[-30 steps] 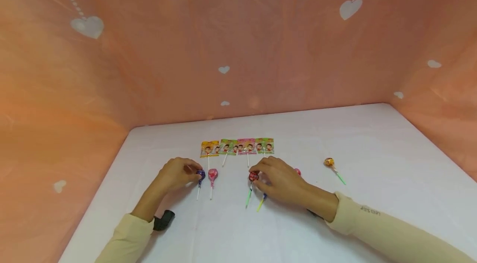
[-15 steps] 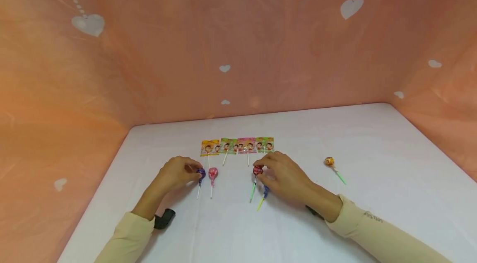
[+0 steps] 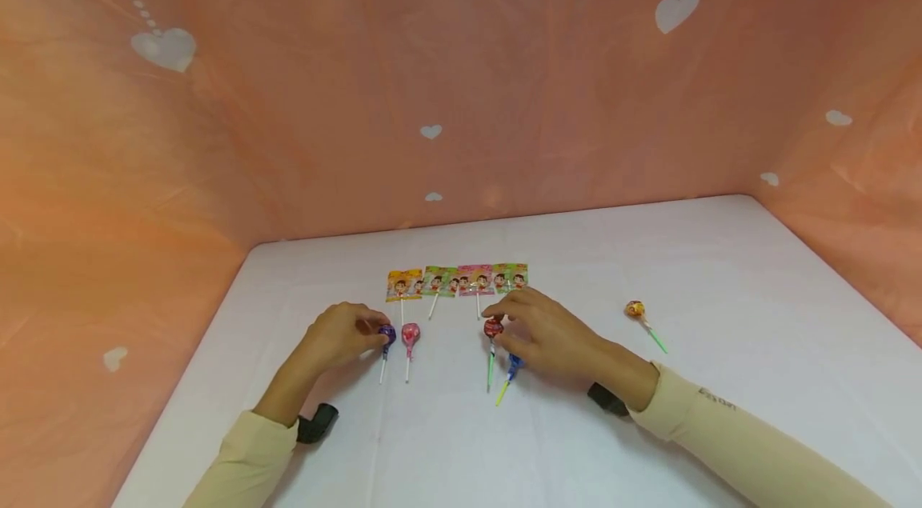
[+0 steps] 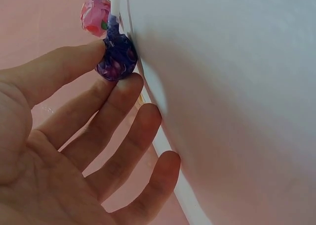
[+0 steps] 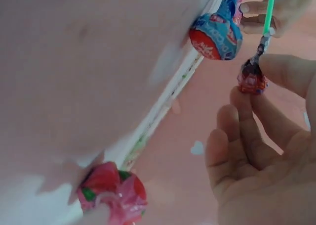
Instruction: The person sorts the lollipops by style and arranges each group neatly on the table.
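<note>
My left hand (image 3: 342, 338) pinches the purple-wrapped head of a lollipop (image 4: 117, 59) between thumb and fingertips, its white stick pointing toward me. Just right of it lies a pink lollipop (image 3: 410, 334), also with a white stick. My right hand (image 3: 551, 336) grips a red-wrapped lollipop (image 5: 253, 79) by its head; its green stick hangs toward the front. Under that hand's edge is a blue-and-red lollipop (image 5: 217, 34) with a yellow stick. A pink-and-red lollipop (image 5: 113, 193) shows in the right wrist view, while the hand covers it in the head view.
A row of flat packets with sticks, such as this orange one (image 3: 403, 286), lies behind the hands on the white table (image 3: 446, 452). Off to the right is a yellow lollipop (image 3: 635, 310) with a green stick. A pink curtain (image 3: 504, 92) rises behind the table.
My right hand has shifted the red lollipop slightly toward the packets, and its stick has swung to point straighter at me. My left hand has stayed at the purple lollipop.
</note>
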Available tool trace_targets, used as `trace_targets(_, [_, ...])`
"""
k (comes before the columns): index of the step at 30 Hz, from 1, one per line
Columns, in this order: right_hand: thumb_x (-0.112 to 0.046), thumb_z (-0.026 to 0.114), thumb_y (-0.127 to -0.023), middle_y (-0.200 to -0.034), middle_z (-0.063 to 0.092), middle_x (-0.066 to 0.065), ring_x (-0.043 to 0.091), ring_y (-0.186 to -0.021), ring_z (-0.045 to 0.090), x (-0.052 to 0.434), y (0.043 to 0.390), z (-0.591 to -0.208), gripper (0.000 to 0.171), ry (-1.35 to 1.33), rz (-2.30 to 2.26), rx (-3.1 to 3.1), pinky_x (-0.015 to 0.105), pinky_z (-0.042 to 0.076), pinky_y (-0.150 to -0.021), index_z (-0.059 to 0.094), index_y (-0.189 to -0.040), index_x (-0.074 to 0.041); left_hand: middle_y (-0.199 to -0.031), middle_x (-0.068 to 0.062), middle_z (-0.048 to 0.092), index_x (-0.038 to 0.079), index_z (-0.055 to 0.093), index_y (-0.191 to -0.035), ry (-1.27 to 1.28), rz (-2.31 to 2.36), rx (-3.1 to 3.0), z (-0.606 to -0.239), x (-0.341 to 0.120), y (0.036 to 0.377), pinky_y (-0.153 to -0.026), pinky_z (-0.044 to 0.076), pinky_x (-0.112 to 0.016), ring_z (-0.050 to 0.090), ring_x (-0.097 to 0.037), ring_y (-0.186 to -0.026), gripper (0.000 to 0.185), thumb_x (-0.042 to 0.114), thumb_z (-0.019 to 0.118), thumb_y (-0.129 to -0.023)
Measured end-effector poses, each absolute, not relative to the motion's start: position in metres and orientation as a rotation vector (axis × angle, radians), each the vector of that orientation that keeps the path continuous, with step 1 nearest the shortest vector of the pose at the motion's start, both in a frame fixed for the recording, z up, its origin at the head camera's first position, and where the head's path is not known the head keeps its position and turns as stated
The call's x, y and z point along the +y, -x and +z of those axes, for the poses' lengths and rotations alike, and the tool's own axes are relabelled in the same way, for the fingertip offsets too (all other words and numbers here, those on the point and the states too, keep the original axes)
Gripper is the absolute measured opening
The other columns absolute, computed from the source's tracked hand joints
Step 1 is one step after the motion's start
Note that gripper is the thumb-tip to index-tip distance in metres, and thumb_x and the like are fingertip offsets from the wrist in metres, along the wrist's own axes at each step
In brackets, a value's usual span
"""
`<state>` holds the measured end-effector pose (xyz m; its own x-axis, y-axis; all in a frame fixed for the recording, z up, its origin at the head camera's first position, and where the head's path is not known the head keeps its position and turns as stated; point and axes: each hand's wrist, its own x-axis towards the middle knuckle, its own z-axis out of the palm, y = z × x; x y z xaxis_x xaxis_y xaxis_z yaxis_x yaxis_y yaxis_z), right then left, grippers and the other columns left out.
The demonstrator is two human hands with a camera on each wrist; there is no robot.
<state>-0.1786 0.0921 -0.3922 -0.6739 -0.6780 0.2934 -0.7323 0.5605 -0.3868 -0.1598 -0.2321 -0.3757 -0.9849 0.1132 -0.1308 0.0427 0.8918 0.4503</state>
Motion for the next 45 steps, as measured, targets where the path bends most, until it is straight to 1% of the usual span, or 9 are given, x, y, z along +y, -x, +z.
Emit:
trace_targets(4, [-0.027,0.064,-0.095,-0.120,0.065,-0.002,0.018,-0.119,0.056,0.094,0.185,-0.386,0.032,-1.238,0.725,-2.699,0.041,0.045,-0.107,0.066,-0.124,-0.015,-0.092,-0.002,0.070,0.011,0.076,-0.108,-0.151,0.688,2.920,-0.376,-0.234,0.159,-0.070,0.045,-0.033,0.061,-0.017,-0.086,0.024,0.018,0.076,-0.085])
trace_targets(9, [-0.026,0.064,-0.094,-0.121,0.066,-0.003,0.019,-0.125,0.055,0.096,0.193,-0.384,0.031,-1.178,0.703,-2.730,0.042,0.043,-0.110,0.068,-0.123,-0.017,-0.092,-0.002,0.070,0.011,0.076,-0.109,-0.135,0.697,2.912,-0.376,-0.234,0.159,-0.070,0.045,-0.032,0.060,-0.017,-0.086,0.025,0.018,0.076,-0.085])
trace_targets(16, [-0.027,0.067,-0.094,-0.117,0.068,-0.001,0.019,-0.116,0.058,0.093,0.187,-0.393,0.029,-1.253,0.662,-2.619,0.041,0.046,-0.106,0.070,-0.120,-0.014,-0.091,-0.002,0.070,0.011,0.076,-0.109,-0.159,0.702,2.920,-0.375,-0.233,0.160,-0.070,0.047,-0.033,0.061,-0.017,-0.085,0.024,0.018,0.076,-0.085])
trace_targets(20, [-0.028,0.067,-0.094,-0.119,0.068,-0.001,0.019,-0.118,0.059,0.086,0.181,-0.392,0.029,-1.235,0.693,-2.607,0.046,0.039,-0.114,0.069,-0.120,-0.015,-0.091,-0.002,0.070,0.010,0.076,-0.109,-0.160,0.704,2.922,-0.374,-0.233,0.160,-0.071,0.048,-0.034,0.061,-0.017,-0.085,0.025,0.017,0.076,-0.085])
trace_targets(22, [-0.028,0.067,-0.094,-0.120,0.068,0.000,0.020,-0.120,0.059,0.084,0.179,-0.391,0.030,-1.225,0.694,-2.629,0.046,0.038,-0.115,0.069,-0.121,-0.015,-0.091,-0.003,0.070,0.010,0.076,-0.109,-0.152,0.707,2.911,-0.374,-0.233,0.159,-0.072,0.048,-0.034,0.060,-0.017,-0.085,0.025,0.017,0.076,-0.086])
trace_targets(27, [-0.031,0.065,-0.095,-0.122,0.067,-0.001,0.019,-0.121,0.057,0.078,0.178,-0.390,0.030,-1.217,0.671,-2.651,0.040,0.045,-0.108,0.069,-0.122,-0.017,-0.092,-0.003,0.070,0.010,0.076,-0.110,-0.129,0.709,2.898,-0.375,-0.233,0.159,-0.072,0.048,-0.033,0.060,-0.018,-0.086,0.025,0.018,0.076,-0.086])
trace_targets(31, [-0.031,0.065,-0.095,-0.119,0.068,-0.002,0.018,-0.118,0.057,0.074,0.182,-0.391,0.029,-1.242,0.666,-2.616,0.038,0.046,-0.106,0.069,-0.120,-0.016,-0.091,-0.002,0.070,0.010,0.076,-0.110,-0.142,0.703,2.906,-0.376,-0.233,0.159,-0.071,0.047,-0.033,0.059,-0.017,-0.085,0.025,0.018,0.076,-0.086])
trace_targets(39, [-0.032,0.062,-0.097,-0.123,0.066,0.000,0.023,-0.128,0.055,0.065,0.195,-0.390,0.032,-1.308,0.707,-2.704,0.046,0.037,-0.115,0.068,-0.124,-0.016,-0.091,-0.002,0.070,0.010,0.076,-0.110,-0.143,0.705,2.902,-0.377,-0.233,0.160,-0.072,0.047,-0.033,0.059,-0.017,-0.086,0.026,0.018,0.076,-0.086])
trace_targets(45, [-0.033,0.062,-0.097,-0.125,0.066,0.000,0.021,-0.127,0.055,0.054,0.200,-0.389,0.034,-1.332,0.694,-2.730,0.043,0.039,-0.113,0.068,-0.126,-0.017,-0.092,-0.003,0.070,0.010,0.076,-0.110,-0.140,0.703,2.906,-0.377,-0.234,0.160,-0.072,0.047,-0.033,0.060,-0.018,-0.086,0.026,0.019,0.076,-0.086])
